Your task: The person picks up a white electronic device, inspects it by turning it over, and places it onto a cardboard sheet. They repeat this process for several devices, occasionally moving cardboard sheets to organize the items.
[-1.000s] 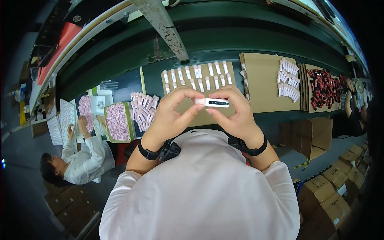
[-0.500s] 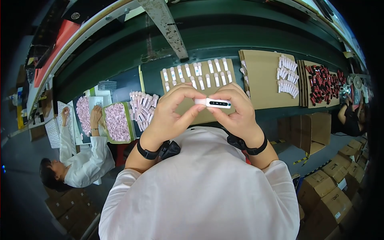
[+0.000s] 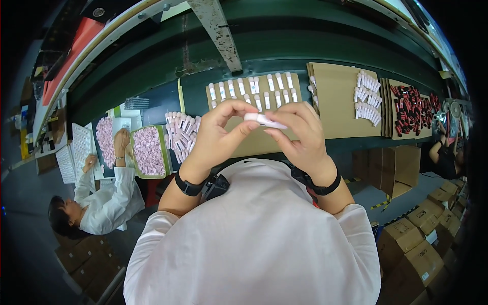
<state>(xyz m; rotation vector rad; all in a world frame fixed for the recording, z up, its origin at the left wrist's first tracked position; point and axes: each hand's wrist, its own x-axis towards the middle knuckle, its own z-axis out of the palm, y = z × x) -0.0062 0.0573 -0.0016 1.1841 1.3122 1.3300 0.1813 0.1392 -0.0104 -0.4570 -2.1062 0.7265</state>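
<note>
Over the near edge of the workbench, I hold a small white tube with a pale pink rounded cap [image 3: 252, 117] in front of me. My left hand [image 3: 218, 134] pinches the cap end between thumb and forefinger. Closed about the other end are the fingers of my right hand [image 3: 304, 133], which cover part of the tube. Beyond my hands lies a cardboard sheet [image 3: 246, 140] with rows of similar capped tubes [image 3: 257, 103] on it. To the left of my left hand, a pile of the same tubes [image 3: 181, 133] rests on the bench.
At left, a green-rimmed tray [image 3: 166, 152] holds small pink pieces; a person in white [image 3: 109, 203] works beside it. Rightward are stacked cardboard sheets [image 3: 335, 122] with white tubes and a heap of red-and-black tubes [image 3: 409, 112]. An open carton [image 3: 389, 168] stands below the bench.
The tube has turned in my fingers, so its dark printed panel no longer faces up. My right fingers have shifted over it. The co-worker's hands have moved.
</note>
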